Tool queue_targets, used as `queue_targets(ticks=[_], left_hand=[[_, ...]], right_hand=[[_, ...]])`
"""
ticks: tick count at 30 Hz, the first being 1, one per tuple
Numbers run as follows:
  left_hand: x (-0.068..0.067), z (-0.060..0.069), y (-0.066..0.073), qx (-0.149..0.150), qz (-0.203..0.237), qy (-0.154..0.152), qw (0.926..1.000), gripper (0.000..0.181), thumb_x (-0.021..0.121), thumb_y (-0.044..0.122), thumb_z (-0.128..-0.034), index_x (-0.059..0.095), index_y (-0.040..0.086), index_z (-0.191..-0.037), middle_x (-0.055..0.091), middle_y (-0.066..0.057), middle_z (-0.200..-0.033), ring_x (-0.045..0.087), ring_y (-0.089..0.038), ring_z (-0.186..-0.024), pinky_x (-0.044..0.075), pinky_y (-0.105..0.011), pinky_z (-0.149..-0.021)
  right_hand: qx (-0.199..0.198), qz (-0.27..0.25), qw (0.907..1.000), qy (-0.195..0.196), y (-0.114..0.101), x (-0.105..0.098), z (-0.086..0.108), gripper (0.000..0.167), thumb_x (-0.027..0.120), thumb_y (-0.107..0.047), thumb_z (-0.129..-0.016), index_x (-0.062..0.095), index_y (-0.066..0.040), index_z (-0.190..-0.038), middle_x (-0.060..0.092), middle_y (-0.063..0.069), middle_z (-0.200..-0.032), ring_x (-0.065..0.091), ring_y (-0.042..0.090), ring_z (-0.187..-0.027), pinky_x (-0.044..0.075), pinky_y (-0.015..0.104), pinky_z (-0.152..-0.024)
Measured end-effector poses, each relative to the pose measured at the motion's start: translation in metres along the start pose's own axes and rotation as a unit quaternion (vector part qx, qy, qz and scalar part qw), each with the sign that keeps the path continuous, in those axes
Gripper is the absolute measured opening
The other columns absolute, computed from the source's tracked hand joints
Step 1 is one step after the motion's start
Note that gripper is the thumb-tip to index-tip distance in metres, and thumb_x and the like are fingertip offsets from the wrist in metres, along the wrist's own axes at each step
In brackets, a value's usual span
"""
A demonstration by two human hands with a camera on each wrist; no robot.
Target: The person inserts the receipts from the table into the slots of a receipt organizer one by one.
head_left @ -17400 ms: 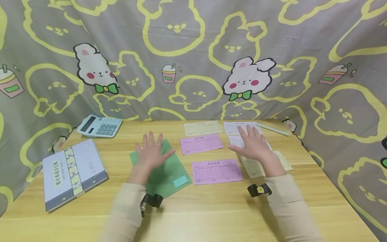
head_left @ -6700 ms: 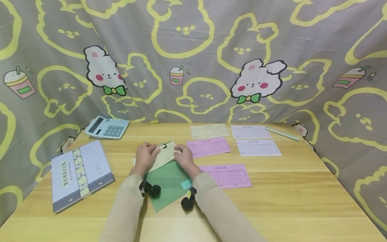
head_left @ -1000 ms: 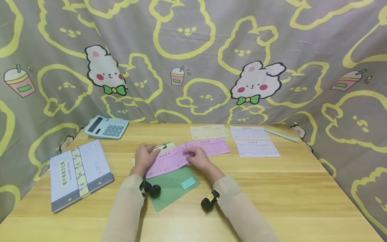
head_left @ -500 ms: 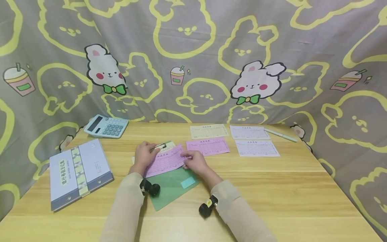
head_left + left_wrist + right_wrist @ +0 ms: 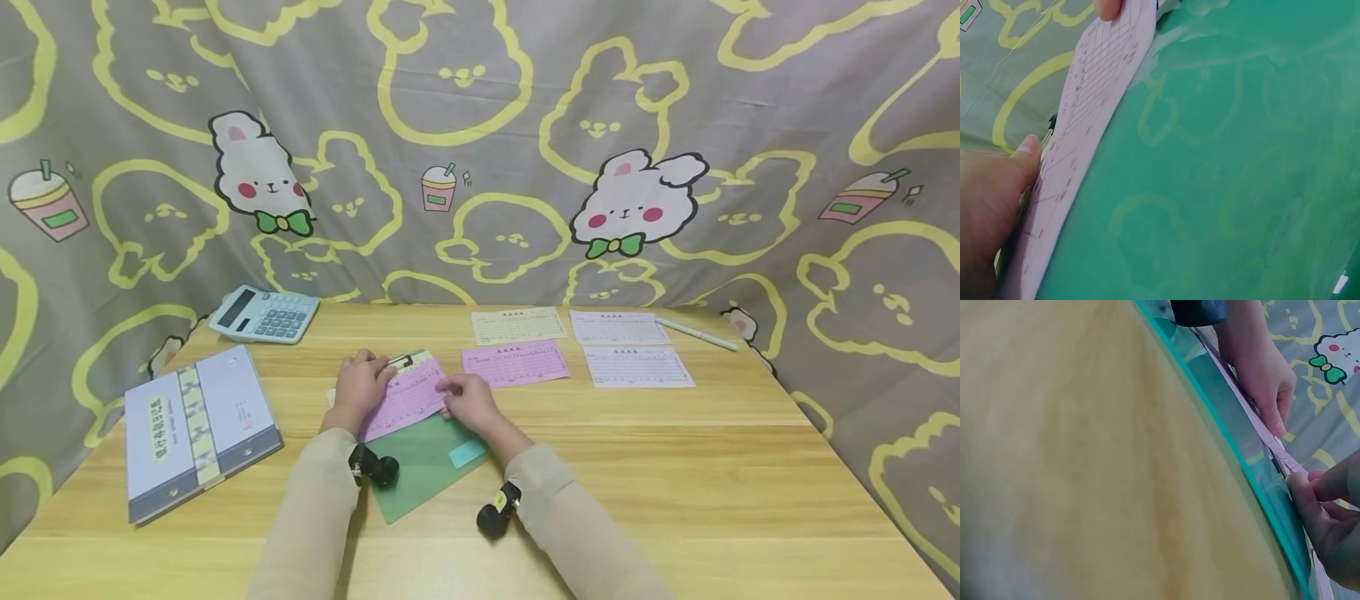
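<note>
A green clipboard (image 5: 420, 483) lies slanted on the table, with a pale yellow paper form (image 5: 417, 358) at its clip end. My right hand (image 5: 471, 404) pinches the right edge of a pink form (image 5: 408, 402), which lies over the yellow form and hides most of it. At the metal clip (image 5: 401, 362) my left hand (image 5: 358, 387) grips the clipboard's top edge, thumb at the clip. The left wrist view shows the pink form (image 5: 1094, 87) slightly bent above the green board. Both hands meet the form's upper edge in the right wrist view.
Another pink form (image 5: 517, 363), a yellow form (image 5: 517, 325) and two white forms (image 5: 621, 328) lie behind, right of the board. A pen (image 5: 696, 333) rests beside them. At left are a calculator (image 5: 266, 314) and a thick account book (image 5: 202, 433). A patterned curtain (image 5: 495, 150) hangs behind.
Earlier, both hands were spread above the table; yellow forms then went from the right to the clip. The front pink form has since moved onto the board, and my right hand shifts it slightly left.
</note>
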State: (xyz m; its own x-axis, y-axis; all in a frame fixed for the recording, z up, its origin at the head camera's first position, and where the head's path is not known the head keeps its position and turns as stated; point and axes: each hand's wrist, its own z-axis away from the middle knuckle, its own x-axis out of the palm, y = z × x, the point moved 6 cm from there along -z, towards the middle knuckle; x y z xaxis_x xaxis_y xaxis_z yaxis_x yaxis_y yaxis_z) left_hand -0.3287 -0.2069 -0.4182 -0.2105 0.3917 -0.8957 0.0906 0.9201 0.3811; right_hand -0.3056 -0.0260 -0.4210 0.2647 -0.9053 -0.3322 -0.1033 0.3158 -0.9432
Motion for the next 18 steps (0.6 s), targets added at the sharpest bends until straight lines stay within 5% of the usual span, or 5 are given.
queue_targets(ticks=[18], left_hand=[[-0.003, 0.001, 0.000, 0.008, 0.036, 0.019, 0.9991, 0.032, 0.049, 0.027, -0.0877, 0.060, 0.003, -0.107, 0.047, -0.012, -0.095, 0.040, -0.030, -0.087, 0.033, -0.041, -0.076]], right_hand=[[0.029, 0.027, 0.9989, 0.024, -0.003, 0.006, -0.019, 0.022, 0.052, 0.013, -0.071, 0.061, 0.005, -0.090, 0.055, 0.007, -0.067, 0.054, 0.011, -0.047, 0.045, 0.021, -0.046]])
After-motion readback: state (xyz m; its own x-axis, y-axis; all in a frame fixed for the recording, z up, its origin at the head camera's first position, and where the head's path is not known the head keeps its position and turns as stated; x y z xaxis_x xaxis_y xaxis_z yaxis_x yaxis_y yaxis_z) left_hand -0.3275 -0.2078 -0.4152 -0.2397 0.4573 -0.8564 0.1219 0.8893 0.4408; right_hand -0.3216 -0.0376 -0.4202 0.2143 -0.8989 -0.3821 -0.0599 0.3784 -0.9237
